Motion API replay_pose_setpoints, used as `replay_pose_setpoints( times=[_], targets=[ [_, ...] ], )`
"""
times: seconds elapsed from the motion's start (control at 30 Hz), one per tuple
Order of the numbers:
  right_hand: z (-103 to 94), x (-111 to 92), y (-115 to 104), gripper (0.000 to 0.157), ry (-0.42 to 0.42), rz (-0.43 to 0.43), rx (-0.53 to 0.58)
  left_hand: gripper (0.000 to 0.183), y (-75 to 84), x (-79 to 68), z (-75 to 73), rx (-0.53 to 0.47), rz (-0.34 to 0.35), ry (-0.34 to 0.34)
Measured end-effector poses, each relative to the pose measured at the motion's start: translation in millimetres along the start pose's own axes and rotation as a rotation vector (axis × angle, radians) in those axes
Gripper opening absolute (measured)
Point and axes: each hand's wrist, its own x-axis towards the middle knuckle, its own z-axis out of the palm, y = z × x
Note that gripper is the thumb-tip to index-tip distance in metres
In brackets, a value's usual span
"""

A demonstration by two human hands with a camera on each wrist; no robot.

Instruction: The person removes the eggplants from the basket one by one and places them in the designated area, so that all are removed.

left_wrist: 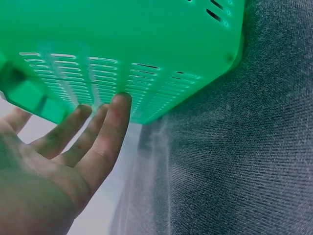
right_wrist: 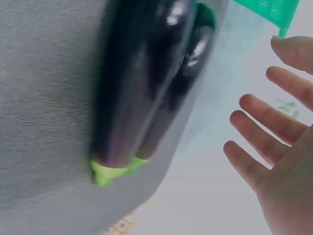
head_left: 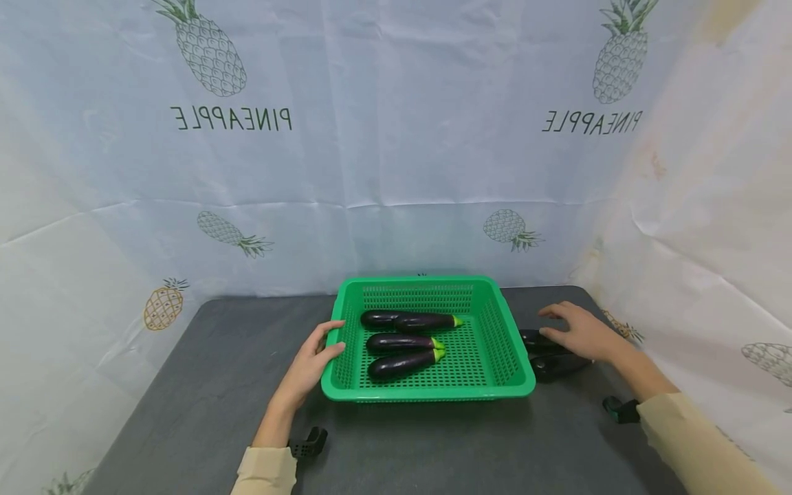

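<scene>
A green plastic basket (head_left: pixel 427 394) holds several dark purple eggplants (head_left: pixel 402 364) with green stem ends. My left hand (head_left: pixel 306 361) is at the basket's left rim; in the left wrist view its extended fingers (left_wrist: pixel 105 142) lie along the outside of the slotted wall. Right of the basket, two more eggplants (right_wrist: pixel 132 83) lie side by side on the table, partly covered by my right hand in the head view. That right hand (head_left: pixel 581 333) hovers over them with its fingers spread and holds nothing.
Dark grey table (head_left: pixel 421 447) carries everything. A pale cloth (head_left: pixel 396 158) printed with pineapples hangs behind the table and along its sides. Black straps (head_left: pixel 309 443) are on both wrists.
</scene>
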Motion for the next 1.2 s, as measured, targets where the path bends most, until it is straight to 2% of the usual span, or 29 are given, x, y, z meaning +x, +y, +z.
replay_pose_setpoints(
  times=[0.27,0.5,0.87,1.2],
  targets=[
    [-17.9,7.4,-24.9,0.043,0.011,0.002,0.014,0.048,1.6,0.1,0.5,-0.004,-0.010,0.004],
    [-28.5,16.4,-54.5,0.049,0.023,0.018,0.056,0.048,3.4,0.0,0.4,-0.008,-0.012,0.001],
    [-37.9,30.2,-112.5,0.044,0.042,-0.074,0.038,0.048,2.4,-0.8,-0.2,0.005,-0.026,0.015],
    [-35.4,51.4,-146.2,0.039,0.059,-0.161,-0.019,0.047,2.2,-0.1,0.3,0.006,-0.022,0.008]
  ],
)
